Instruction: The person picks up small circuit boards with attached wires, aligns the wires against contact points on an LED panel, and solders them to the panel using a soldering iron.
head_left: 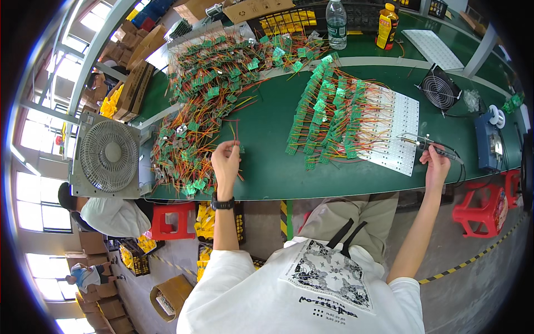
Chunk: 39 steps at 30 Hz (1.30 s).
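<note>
My left hand, with a black watch on its wrist, is closed in a pinch at the right edge of a large heap of small green circuit boards with red and yellow wires. Thin wires rise from its fingertips, and a bit of green shows beside them. My right hand grips a soldering iron, its metal tip pointing left over a white perforated board. Wires lie across that board's left part, joined to several slanting rows of green circuit boards.
A small black fan and a blue soldering station stand at right. Farther back are a water bottle, a yellow drink bottle and another white board. A large grey fan stands left; a person sits beyond it.
</note>
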{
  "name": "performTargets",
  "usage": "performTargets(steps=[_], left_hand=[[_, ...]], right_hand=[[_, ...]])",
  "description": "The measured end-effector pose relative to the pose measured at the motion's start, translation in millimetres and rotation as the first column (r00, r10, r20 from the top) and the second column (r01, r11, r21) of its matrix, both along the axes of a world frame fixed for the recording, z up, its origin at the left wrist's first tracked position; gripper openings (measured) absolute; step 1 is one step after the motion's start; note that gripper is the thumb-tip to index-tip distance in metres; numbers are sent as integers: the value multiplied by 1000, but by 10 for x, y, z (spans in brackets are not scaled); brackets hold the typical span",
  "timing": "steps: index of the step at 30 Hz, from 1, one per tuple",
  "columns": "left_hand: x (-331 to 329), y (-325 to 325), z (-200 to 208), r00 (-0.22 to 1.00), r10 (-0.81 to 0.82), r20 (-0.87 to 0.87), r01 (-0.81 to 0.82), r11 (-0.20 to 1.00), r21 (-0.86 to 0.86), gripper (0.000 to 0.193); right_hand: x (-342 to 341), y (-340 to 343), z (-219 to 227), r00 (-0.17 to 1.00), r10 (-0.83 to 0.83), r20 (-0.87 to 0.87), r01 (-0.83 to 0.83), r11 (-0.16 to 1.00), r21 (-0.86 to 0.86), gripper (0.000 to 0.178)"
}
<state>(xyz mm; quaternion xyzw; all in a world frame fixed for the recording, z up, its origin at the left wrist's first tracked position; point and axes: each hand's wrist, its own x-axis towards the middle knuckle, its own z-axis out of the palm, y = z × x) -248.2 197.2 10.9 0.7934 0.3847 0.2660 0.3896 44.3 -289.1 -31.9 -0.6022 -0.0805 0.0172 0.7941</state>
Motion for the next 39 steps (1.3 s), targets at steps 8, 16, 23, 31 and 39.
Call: performTargets(steps=[8, 16, 23, 31, 39], left_hand=[[225, -399, 364, 968, -235, 89, 168, 868, 468, 11], [1043, -1577, 469, 700, -674, 235, 693, 721, 5, 14], [1953, -2141, 521, 425, -824, 375, 854, 502, 138, 13], [2036, -2181, 219, 471, -873, -128, 811, 372, 451, 11], [1942, -2076, -39, 451, -886, -111, 755, 312, 576, 7]], right_hand=[[-14, -45, 5, 1000, -16, -6, 16, 1000, -10, 22], [-32, 40, 28, 993, -104, 62, 105, 994, -16, 19], [-30, 32, 76, 997, -72, 36, 74, 996, -54, 18], [-13, 8, 135, 996, -83, -19, 82, 996, -40, 20], [-133, 5, 133, 999, 43, 7, -42, 990, -134, 22]])
